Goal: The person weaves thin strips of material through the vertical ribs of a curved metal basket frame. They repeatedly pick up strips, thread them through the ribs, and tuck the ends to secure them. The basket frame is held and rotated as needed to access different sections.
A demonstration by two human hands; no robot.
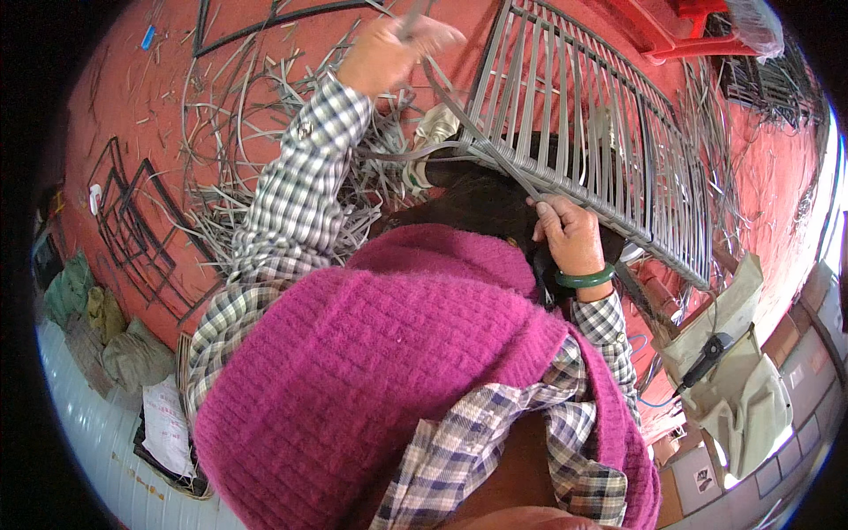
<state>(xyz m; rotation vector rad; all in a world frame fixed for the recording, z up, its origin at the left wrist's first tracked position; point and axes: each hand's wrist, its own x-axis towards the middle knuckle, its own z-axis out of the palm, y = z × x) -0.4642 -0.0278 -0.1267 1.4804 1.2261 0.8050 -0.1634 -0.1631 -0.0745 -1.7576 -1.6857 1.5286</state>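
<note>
My left hand is raised at the upper middle, smeared by motion. A flat grey plastic strip appears to pass between its thumb and fingers. From there the strip runs down to my right hand, which pinches it at the near edge of a frame. That frame is wrapped with many parallel grey strips and leans across my lap, tilted up to the right. A green bangle circles my right wrist. The tips of my right fingers are partly hidden.
Loose grey strips lie heaped on the red floor at the left. Bare dark frames lie beyond them. A red plastic stool stands at the far right. A black-handled tool hangs on a pale cloth at the right.
</note>
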